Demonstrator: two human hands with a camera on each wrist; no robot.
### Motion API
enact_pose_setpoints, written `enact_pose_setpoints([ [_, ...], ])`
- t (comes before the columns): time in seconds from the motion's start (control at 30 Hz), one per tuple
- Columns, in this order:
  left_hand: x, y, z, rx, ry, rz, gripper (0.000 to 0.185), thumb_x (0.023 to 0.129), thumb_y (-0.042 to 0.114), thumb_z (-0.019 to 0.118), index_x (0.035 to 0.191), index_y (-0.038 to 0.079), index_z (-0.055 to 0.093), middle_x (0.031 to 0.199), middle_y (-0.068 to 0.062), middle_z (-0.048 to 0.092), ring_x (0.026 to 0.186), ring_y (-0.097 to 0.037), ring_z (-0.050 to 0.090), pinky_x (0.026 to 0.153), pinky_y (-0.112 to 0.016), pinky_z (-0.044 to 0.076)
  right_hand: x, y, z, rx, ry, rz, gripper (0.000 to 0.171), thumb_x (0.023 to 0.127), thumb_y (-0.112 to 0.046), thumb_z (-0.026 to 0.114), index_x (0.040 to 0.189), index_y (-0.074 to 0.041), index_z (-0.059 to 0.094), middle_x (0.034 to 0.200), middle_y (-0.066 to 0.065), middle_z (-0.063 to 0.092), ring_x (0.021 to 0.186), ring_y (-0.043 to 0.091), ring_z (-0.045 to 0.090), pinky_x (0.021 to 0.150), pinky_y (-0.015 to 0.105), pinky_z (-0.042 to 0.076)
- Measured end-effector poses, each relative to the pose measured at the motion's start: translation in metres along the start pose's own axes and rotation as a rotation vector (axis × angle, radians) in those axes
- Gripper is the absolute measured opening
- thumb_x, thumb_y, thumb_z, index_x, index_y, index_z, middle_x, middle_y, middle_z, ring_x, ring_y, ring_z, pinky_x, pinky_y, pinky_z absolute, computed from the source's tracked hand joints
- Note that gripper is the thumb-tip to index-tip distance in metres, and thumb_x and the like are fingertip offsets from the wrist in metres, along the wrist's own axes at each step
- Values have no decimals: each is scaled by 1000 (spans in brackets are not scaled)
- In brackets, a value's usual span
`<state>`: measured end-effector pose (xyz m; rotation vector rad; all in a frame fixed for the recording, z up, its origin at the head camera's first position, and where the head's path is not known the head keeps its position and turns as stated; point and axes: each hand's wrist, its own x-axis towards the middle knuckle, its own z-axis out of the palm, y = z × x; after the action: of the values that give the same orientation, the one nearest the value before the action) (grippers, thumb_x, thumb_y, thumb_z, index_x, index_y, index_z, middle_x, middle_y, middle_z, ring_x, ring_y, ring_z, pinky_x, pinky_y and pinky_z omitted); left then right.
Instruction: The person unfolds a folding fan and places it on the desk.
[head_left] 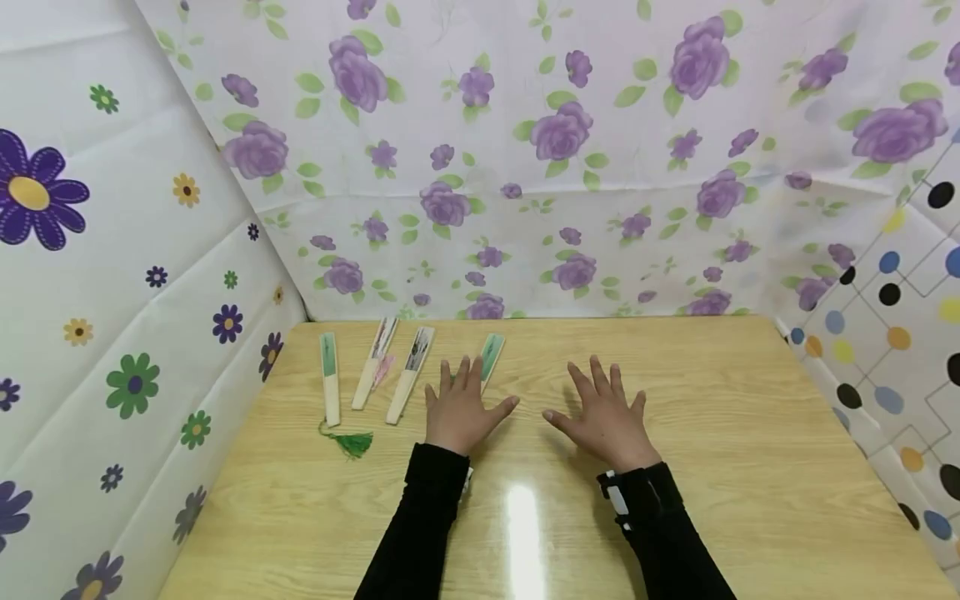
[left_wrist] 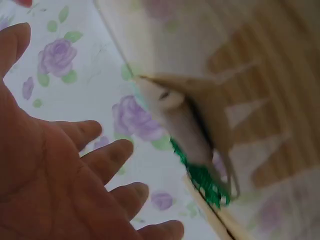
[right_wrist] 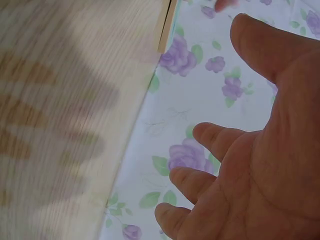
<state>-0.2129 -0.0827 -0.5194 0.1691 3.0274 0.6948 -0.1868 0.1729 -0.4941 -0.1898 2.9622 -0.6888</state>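
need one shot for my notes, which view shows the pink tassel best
The head view: the pink tassel lies in plain sight there, between two fans. Neither wrist view shows it.

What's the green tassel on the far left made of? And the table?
The green tassel looks like thread, perhaps silky: its fine strands fan out. The table looks like wood, or a wood-look sheet, and glossy: it shows grain and a bright reflection.
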Motion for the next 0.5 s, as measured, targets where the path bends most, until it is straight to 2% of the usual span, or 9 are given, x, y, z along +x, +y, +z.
enact_pose_setpoints([
  [0.17,12,4,4,19,-69,-43,102,108,78,61,180,11,33,188,-20,30,177,-50,17,143,-79,21,1,2,1,11,-13,0,101,108,-69,69,182,-15,27,190,28,9,175,61,3,126,102,5],
  [0.27,19,2,9,24,-80,-54,98,108,76,62,177,10,40,185,-22,35,175,-52,23,141,-80,26,2,3,2,10,-15,1,100,108,-69,68,182,-14,28,190,28,9,175,61,3,125,102,5],
  [0.4,20,3,9,28,-79,-53,83,113,62,65,174,9,45,183,-22,40,173,-52,29,140,-76,31,2,3,2,7,-21,8,100,108,-68,69,182,-15,28,190,27,8,175,60,3,126,101,4],
  [0.5,17,8,3,57,-81,-39,71,115,43,70,173,8,47,182,-22,42,172,-49,34,142,-70,35,2,3,3,2,-19,2,99,108,-68,69,181,-14,30,190,27,10,175,61,5,126,102,6],
])
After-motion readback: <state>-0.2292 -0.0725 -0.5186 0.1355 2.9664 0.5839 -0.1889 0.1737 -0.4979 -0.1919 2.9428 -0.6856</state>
